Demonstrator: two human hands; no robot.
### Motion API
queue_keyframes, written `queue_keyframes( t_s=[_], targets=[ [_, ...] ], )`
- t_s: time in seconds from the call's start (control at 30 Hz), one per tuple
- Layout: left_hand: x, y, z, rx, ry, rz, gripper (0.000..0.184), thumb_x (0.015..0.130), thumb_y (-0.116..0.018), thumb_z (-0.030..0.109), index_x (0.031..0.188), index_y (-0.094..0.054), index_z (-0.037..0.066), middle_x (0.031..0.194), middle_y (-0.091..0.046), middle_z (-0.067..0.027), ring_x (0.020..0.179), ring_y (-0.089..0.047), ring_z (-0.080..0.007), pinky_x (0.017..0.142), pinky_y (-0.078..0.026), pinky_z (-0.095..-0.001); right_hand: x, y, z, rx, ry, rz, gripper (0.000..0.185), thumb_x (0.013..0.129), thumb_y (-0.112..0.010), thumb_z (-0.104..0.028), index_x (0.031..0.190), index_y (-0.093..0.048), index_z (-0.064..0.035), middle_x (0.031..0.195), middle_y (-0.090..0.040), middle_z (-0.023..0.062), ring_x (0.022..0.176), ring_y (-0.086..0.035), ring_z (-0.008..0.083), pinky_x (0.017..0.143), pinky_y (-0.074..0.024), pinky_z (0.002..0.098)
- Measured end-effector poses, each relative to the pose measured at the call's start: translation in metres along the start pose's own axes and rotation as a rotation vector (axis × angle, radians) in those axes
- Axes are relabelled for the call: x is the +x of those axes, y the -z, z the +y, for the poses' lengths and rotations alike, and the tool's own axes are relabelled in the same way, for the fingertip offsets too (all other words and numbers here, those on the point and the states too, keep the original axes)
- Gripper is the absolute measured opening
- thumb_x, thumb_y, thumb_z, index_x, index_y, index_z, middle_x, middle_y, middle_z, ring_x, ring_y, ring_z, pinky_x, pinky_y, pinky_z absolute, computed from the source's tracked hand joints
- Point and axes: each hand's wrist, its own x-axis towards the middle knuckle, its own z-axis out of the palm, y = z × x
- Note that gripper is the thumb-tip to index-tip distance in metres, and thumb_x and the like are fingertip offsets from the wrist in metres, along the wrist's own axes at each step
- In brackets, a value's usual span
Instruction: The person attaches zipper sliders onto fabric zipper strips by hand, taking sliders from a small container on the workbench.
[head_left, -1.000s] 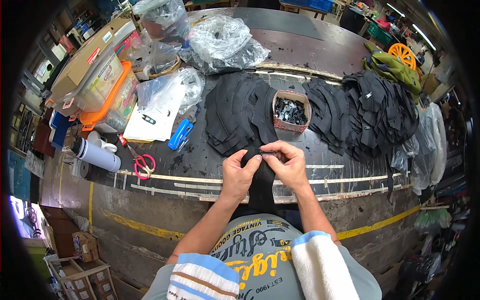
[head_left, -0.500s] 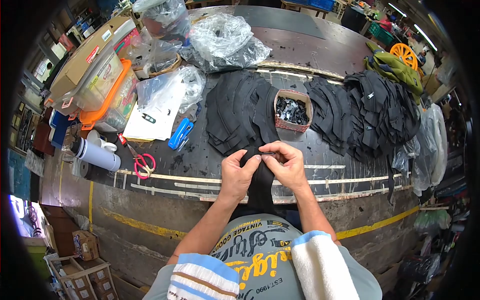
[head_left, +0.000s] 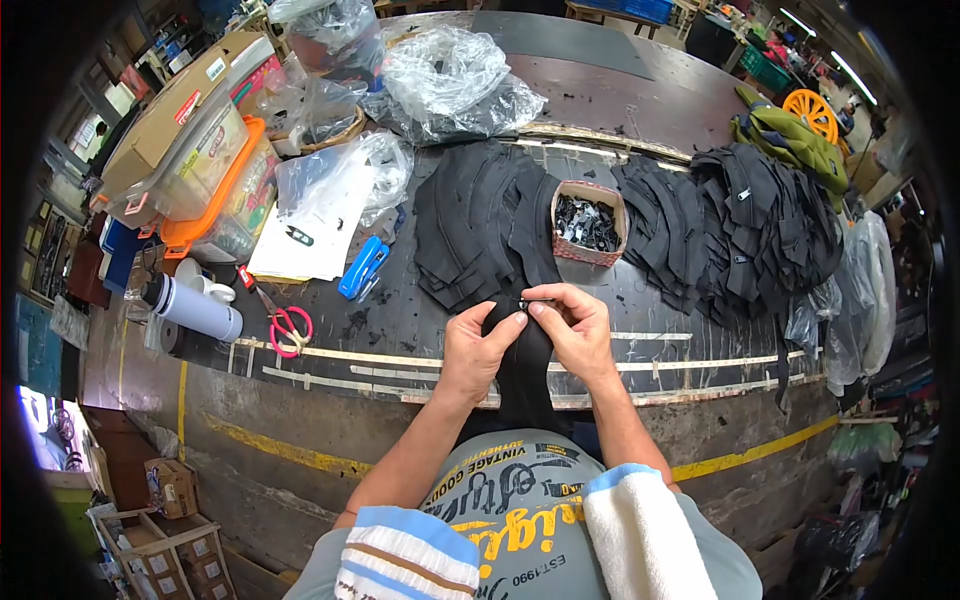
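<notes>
In front of my chest, my left hand [head_left: 473, 350] is closed, thumb and fingers pinching the upper end of a black fabric strip [head_left: 525, 375]. The strip hangs down toward my shirt. My right hand [head_left: 572, 335] is closed too, pinching a small dark zipper slider [head_left: 523, 303] against the strip's end; fingertips partly hide it. Just beyond my hands lies a pile of black zippered strips [head_left: 470, 225]. Beside that pile stands a patterned box [head_left: 590, 256] of small black and silvery zipper sliders. Another heap of black strips [head_left: 765, 220] spreads to the right, a few showing silvery zipper pulls.
Pink-handled scissors [head_left: 291, 332], a blue stapler [head_left: 362, 268], a pale bottle [head_left: 200, 310] and white papers [head_left: 310, 235] lie on the left. Plastic boxes [head_left: 215, 190] are stacked behind them. Clear plastic bags [head_left: 450, 80] sit at the back, a green bag [head_left: 795, 145] at the right.
Both hands stay at nearly the same place. The fingertips have shifted slightly around the strip's end, and a small glint now shows between them.
</notes>
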Motion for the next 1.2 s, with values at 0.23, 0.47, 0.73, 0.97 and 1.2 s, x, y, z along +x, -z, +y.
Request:
queue_keyframes(
  t_s=[0.23,0.47,0.73,0.97,1.2],
  targets=[
    [-0.002,0.000,-0.006,-0.043,-0.001,0.039,0.002,0.093,-0.071,0.001,0.091,-0.072,0.001,0.084,-0.070,0.0014,0.072,-0.056,-0.0032,0.065,-0.046,-0.0164,-0.005,-0.002,0.004,0.031,-0.013,0.032,0.019,0.092,-0.065,0.005,0.108,-0.075,0.0008,0.083,-0.066,-0.0012,0.068,-0.047,0.0035,0.062,-0.0371,0.0159],
    [-0.003,-0.001,-0.005,-0.018,-0.058,0.050,0.004,0.094,-0.070,0.001,0.090,-0.070,0.002,0.084,-0.069,0.0020,0.071,-0.055,-0.0032,0.065,-0.046,-0.0168,-0.009,-0.008,0.007,0.056,0.055,0.048,0.017,0.094,-0.065,0.004,0.108,-0.074,0.0016,0.086,-0.067,0.0000,0.070,-0.049,0.0034,0.065,-0.0390,0.0153],
    [-0.005,-0.002,0.006,-0.130,0.011,0.054,0.004,0.096,-0.066,0.004,0.094,-0.069,0.004,0.086,-0.069,0.0014,0.074,-0.055,-0.0035,0.068,-0.045,-0.0171,-0.004,-0.006,0.006,0.158,0.000,-0.017,0.017,0.095,-0.064,0.004,0.109,-0.073,0.0025,0.091,-0.069,0.0025,0.075,-0.053,0.0040,0.069,-0.0417,0.0148],
    [0.002,0.011,0.007,-0.314,0.182,-0.045,0.007,0.092,-0.063,0.004,0.093,-0.069,0.006,0.087,-0.068,-0.0001,0.078,-0.056,-0.0054,0.077,-0.042,-0.0173,-0.006,-0.003,0.013,0.320,-0.129,-0.126,0.019,0.096,-0.063,0.004,0.113,-0.071,0.0024,0.095,-0.070,0.0040,0.080,-0.057,0.0046,0.073,-0.0445,0.0152],
    [0.005,0.012,0.008,-0.245,0.175,-0.057,0.008,0.089,-0.062,0.003,0.089,-0.069,0.006,0.086,-0.067,-0.0001,0.079,-0.054,-0.0064,0.079,-0.039,-0.0177,-0.006,-0.004,0.012,0.343,-0.125,-0.146,0.019,0.097,-0.062,0.004,0.113,-0.070,0.0022,0.095,-0.070,0.0037,0.080,-0.057,0.0041,0.073,-0.0449,0.0151]
  ],
)
